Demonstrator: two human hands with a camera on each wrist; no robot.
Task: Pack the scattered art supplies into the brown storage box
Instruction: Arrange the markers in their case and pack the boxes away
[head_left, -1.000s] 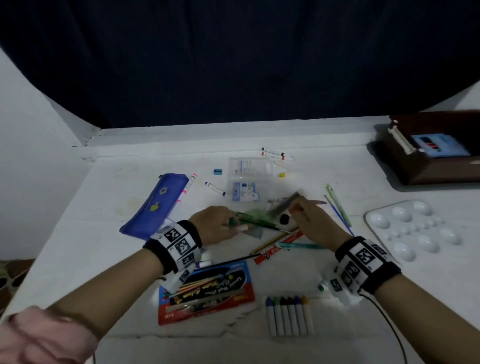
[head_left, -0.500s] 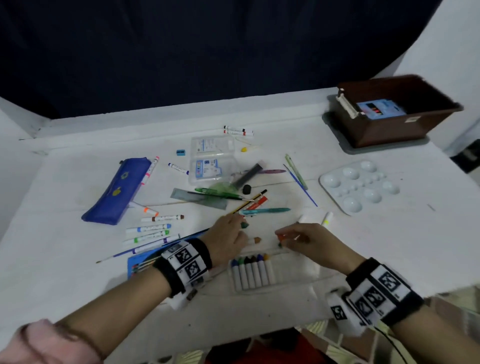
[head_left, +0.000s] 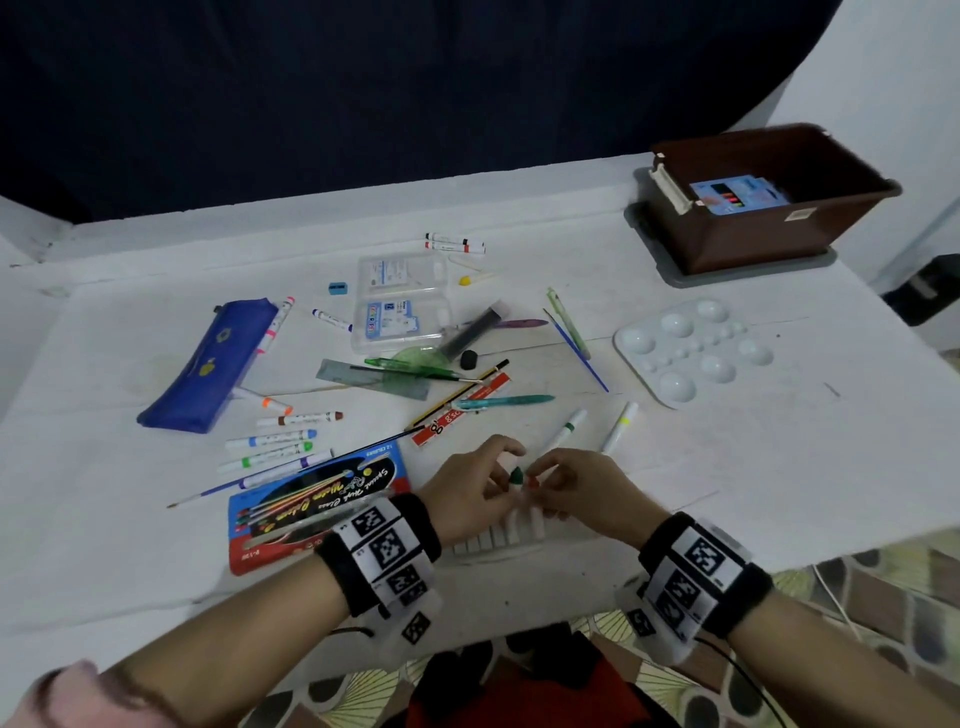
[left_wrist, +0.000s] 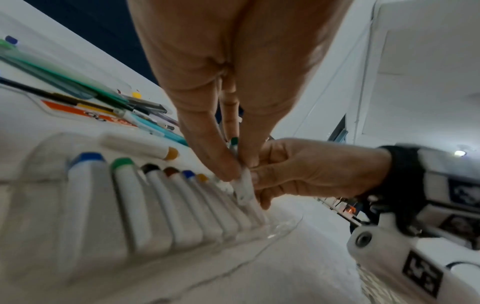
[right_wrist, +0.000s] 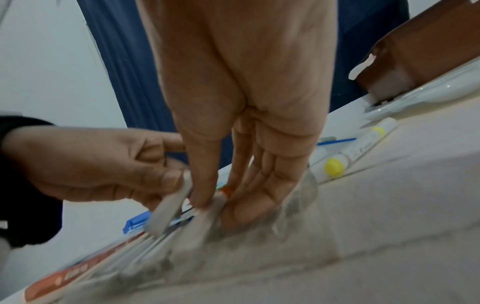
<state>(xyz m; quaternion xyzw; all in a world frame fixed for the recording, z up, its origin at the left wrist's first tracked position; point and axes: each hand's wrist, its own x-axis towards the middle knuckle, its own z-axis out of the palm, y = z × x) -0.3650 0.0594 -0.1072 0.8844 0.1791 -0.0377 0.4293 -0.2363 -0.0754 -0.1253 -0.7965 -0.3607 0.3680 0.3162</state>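
Observation:
A clear tray of white crayons lies near the table's front edge. Above its right end, my left hand pinches a green-tipped crayon, tilted upward. Beside it my right hand pinches a red-tipped crayon against the tray. In the left wrist view my left hand's fingertips grip the crayon's white body beside the row of crayons. The right wrist view has the red tip between my right hand's fingers. The brown storage box stands at the far right and holds a blue pack.
A white palette lies in front of the box. Markers, pens, a ruler and a clear case litter the table's middle. A blue pencil case lies at the left, with a watercolour pack under my left wrist. An orange-tipped crayon lies loose.
Both hands left the middle pile and came back to the crayon tray. Each now pinches a crayon, and they have closed together over the tray's right end.

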